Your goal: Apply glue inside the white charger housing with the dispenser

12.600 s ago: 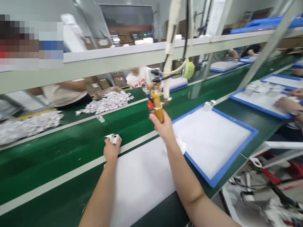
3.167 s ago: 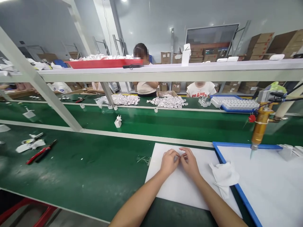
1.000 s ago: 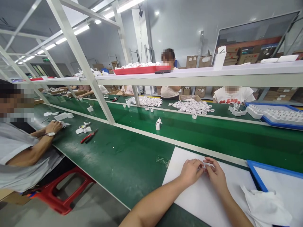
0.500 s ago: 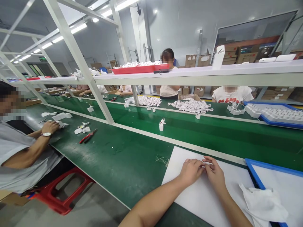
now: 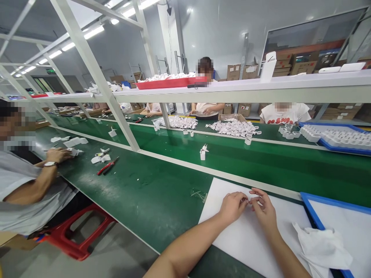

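Observation:
My left hand (image 5: 233,206) and my right hand (image 5: 264,209) meet fingertip to fingertip over a white board (image 5: 228,243). The left fingers are curled into a pinch; whatever they hold, if anything, is too small to make out. On the right hand, thumb and finger also come together at the same spot, with the other fingers bent. A crumpled white cloth (image 5: 324,247) lies right of my right forearm, partly over a blue-rimmed tray (image 5: 314,216).
Thin clear strips (image 5: 198,195) lie left of the board. A white part with prongs (image 5: 203,152) stands on the green belt (image 5: 261,162). Red-handled pliers (image 5: 108,166) rest near a co-worker at left. White parts (image 5: 234,128) are heaped across the belt; a shelf (image 5: 232,94) runs above.
My hands stay together, with small finger movements. The pronged part and other white pieces on the belt have shifted slightly right. The co-worker's hand at left has moved a little left.

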`<action>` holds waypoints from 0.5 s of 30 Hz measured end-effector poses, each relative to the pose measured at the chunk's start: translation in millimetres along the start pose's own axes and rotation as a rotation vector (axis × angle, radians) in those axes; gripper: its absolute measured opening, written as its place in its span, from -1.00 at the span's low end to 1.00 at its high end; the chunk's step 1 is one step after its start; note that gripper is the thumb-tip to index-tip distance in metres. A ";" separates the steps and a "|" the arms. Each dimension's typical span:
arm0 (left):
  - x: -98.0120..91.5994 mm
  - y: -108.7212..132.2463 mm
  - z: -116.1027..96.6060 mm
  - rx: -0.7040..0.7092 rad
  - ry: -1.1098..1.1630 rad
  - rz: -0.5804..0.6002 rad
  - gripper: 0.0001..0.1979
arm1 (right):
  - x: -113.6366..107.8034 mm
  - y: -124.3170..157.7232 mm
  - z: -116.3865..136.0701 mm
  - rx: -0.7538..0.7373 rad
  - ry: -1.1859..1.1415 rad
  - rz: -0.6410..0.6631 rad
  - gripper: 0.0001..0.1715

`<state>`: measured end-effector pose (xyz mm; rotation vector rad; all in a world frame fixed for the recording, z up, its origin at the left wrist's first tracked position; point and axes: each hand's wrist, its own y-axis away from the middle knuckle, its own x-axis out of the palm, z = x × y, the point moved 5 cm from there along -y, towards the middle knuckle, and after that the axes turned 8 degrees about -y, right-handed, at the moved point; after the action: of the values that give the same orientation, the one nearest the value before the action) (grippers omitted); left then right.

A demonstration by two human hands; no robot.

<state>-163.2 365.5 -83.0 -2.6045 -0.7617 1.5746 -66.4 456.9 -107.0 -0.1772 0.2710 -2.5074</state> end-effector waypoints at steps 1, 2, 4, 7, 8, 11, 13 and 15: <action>0.2 0.0 0.1 0.001 0.007 0.000 -0.84 | 0.0 -0.2 -0.4 -0.006 -0.005 0.001 -0.55; 0.4 -0.1 0.3 0.001 0.014 0.000 -0.84 | 0.0 -0.3 -0.8 -0.012 -0.009 0.002 -0.55; 0.7 -0.2 0.8 0.003 0.025 -0.001 -0.85 | 0.1 -0.2 -1.0 -0.020 -0.015 0.004 -0.55; 0.3 -0.5 1.3 0.004 0.037 -0.005 -0.85 | 0.1 0.4 0.2 -0.030 -0.016 0.001 -0.56; 0.0 -0.7 1.4 0.006 0.041 -0.005 -0.86 | 0.1 0.8 0.9 -0.032 -0.015 0.001 -0.56; -0.1 -1.4 1.5 0.009 0.052 -0.003 -0.85 | 0.6 1.6 2.5 -0.030 -0.012 0.002 -0.56; 0.5 -1.8 1.7 0.011 0.060 -0.002 -0.85 | 0.8 1.8 2.8 -0.027 -0.013 0.003 -0.56; 1.5 -2.1 2.4 0.011 0.065 -0.003 -0.85 | 0.8 1.8 2.5 -0.025 -0.014 -0.004 -0.56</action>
<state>-165.4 367.4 -84.9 -2.6315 -0.7502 1.4804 -65.6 454.7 -105.0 -0.2054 0.2969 -2.5067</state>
